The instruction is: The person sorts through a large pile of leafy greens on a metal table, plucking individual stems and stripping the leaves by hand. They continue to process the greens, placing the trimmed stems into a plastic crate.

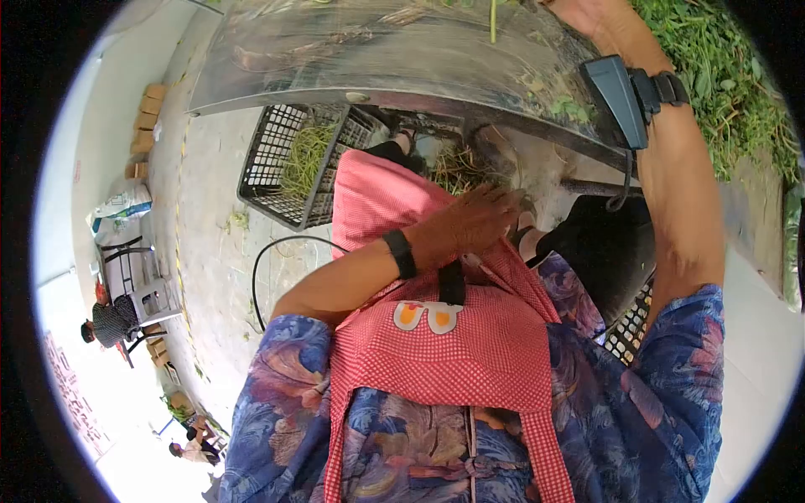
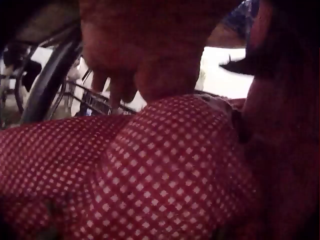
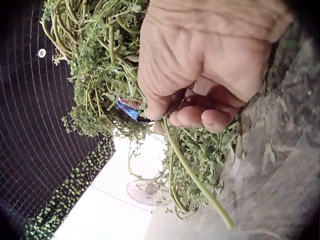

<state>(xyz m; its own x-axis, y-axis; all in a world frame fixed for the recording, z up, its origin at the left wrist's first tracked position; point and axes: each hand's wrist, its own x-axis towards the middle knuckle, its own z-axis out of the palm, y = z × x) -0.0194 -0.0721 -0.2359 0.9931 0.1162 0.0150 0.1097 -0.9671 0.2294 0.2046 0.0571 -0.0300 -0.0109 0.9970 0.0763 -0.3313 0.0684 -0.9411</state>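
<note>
My right hand has its fingers curled and pinches a long green stem between thumb and fingertips. In the head view only part of the right hand shows at the top edge, above the work table. A heap of leafy green stems lies close beside it. My left hand is over the lap, by the red checked apron, its fingers loosely extended with nothing held. The left wrist view is dark, with the left hand hanging over the apron cloth.
A black plastic crate with cut stems stands on the floor below the table edge. More stems lie on the floor near the feet. A large pile of greens covers the table's right side. A person sits far left.
</note>
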